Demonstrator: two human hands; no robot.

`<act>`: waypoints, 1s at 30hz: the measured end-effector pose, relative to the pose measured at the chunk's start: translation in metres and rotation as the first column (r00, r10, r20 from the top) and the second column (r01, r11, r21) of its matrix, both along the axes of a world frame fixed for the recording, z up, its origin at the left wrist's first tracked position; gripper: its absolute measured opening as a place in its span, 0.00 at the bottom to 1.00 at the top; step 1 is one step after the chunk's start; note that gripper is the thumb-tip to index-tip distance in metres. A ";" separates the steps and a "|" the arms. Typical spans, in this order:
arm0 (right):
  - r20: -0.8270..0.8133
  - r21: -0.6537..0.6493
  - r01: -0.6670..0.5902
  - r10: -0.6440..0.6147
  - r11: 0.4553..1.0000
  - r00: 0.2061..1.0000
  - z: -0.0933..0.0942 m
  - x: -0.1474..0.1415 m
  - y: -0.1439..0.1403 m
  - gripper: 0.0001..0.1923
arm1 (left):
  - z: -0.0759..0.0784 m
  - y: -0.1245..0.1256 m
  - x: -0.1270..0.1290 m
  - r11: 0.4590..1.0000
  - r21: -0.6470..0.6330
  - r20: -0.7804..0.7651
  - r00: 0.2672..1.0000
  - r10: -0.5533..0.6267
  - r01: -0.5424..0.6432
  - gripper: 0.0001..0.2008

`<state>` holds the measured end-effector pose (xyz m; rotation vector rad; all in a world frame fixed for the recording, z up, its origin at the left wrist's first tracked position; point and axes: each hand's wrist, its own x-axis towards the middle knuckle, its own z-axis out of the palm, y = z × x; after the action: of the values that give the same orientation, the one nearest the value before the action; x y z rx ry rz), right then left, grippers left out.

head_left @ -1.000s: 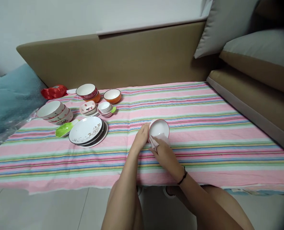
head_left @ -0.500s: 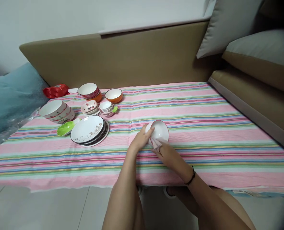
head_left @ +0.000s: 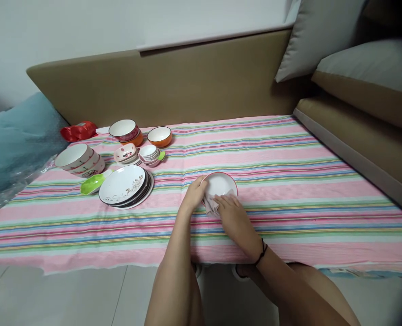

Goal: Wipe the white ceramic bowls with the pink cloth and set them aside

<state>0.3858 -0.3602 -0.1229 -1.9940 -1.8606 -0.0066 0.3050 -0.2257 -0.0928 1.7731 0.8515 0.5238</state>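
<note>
A white bowl [head_left: 218, 183] with a red rim is tilted with its inside facing up, in front of me over the striped cloth. My left hand [head_left: 194, 194] grips its left side, thumb at the rim. A pale, thin cloth [head_left: 210, 204] lies over the near rim of the bowl. Against it presses my right hand [head_left: 232, 213], fingers reaching into the bowl and closed over the cloth. The underside of the bowl and part of the cloth are hidden by my hands.
Left on the striped tablecloth [head_left: 289, 181] stand a stack of plates [head_left: 122, 182], a green dish [head_left: 92, 184], white bowls [head_left: 72, 156], small dishes [head_left: 149, 152], an orange bowl [head_left: 160, 136] and a red-patterned bowl [head_left: 123, 129]. A sofa back [head_left: 201, 81] runs behind.
The bowl has turned so its inside faces up more. My right hand has moved from below the near rim to over it, pressing the cloth into the bowl.
</note>
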 end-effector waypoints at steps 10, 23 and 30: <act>-0.138 -0.034 0.141 -0.144 0.989 0.980 0.007 -0.015 0.011 0.13 | 0.005 -0.010 -0.002 0.999 -0.020 0.035 0.998 -0.047 0.047 0.21; 0.028 -0.071 0.086 -0.084 0.994 0.996 -0.018 0.011 0.005 0.16 | -0.005 -0.009 0.004 0.987 -0.112 -0.011 0.993 0.116 -0.116 0.26; -0.236 -0.145 0.194 -0.224 0.970 0.945 0.001 0.023 0.006 0.16 | -0.011 -0.021 0.007 0.991 -0.132 0.118 0.993 0.015 0.000 0.25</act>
<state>0.4087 -0.3542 -0.1218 -2.1522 -1.5168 0.2900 0.3115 -0.2468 -0.1041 1.6031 0.7919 0.5600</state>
